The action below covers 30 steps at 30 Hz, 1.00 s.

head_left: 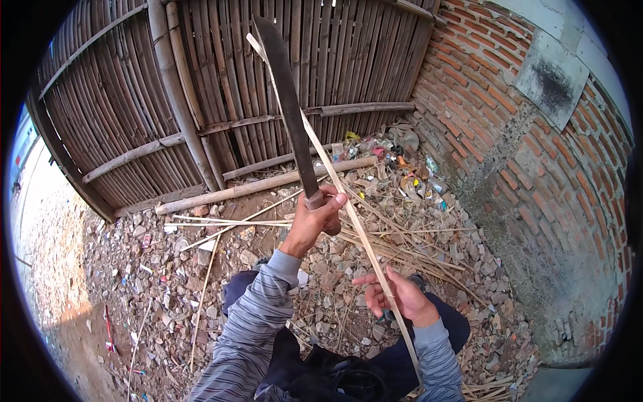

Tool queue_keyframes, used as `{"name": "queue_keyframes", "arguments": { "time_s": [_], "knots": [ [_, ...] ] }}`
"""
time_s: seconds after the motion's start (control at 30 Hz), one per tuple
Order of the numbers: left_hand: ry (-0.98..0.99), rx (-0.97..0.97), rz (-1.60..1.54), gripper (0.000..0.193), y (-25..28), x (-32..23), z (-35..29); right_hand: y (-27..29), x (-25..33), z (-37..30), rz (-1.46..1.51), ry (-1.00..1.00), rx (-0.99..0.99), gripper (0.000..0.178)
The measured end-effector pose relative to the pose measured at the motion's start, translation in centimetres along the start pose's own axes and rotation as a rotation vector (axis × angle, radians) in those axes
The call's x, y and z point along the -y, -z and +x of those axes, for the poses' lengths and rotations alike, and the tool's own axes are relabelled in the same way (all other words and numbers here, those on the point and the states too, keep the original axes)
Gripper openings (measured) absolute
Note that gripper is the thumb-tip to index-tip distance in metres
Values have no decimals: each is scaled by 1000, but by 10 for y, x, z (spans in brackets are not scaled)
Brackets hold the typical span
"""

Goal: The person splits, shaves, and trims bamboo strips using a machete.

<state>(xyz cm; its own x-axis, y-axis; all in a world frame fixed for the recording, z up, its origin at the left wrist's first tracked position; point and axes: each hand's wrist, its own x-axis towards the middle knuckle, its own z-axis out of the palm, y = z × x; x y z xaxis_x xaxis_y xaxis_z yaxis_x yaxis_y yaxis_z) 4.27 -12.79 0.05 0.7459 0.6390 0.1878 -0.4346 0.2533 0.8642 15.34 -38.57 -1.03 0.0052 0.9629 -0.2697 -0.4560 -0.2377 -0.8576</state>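
My left hand (310,222) is closed around the handle of a machete (291,110), whose long dark blade points up and away. A long pale bamboo strip (364,240) slants past the blade, crossing behind it, and runs down toward my right forearm. My left thumb rests against this strip. Lower down, my right hand (407,299) has its fingers stretched out and spread, with the strip lying across it between thumb and fingers. Whether the right palm presses on the strip is hard to see.
Split bamboo strips (418,258) lie in a loose pile on stony, littered ground (167,295). A thick bamboo pole (268,183) lies along the foot of a bamboo fence (362,60). The brick wall (536,181) rises on the right, with mixed rubbish (405,161) in the corner.
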Motion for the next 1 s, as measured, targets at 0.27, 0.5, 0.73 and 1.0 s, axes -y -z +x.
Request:
{"name": "queue_keyframes", "arguments": {
  "time_s": [0.27,0.5,0.73,1.0],
  "knots": [
    [-50,-32,19,27,13,-11,3,34,-61,-54,292,-132,102,63],
    [-62,-9,-49,24,28,-11,13,32,-115,-108,575,-174,226,59],
    [-120,-56,-166,31,31,-20,17,31,-132,-176,501,-164,42,48],
    [-189,-303,27,40,27,-5,19,0,-37,-126,-175,86,-473,39]
  ]
}}
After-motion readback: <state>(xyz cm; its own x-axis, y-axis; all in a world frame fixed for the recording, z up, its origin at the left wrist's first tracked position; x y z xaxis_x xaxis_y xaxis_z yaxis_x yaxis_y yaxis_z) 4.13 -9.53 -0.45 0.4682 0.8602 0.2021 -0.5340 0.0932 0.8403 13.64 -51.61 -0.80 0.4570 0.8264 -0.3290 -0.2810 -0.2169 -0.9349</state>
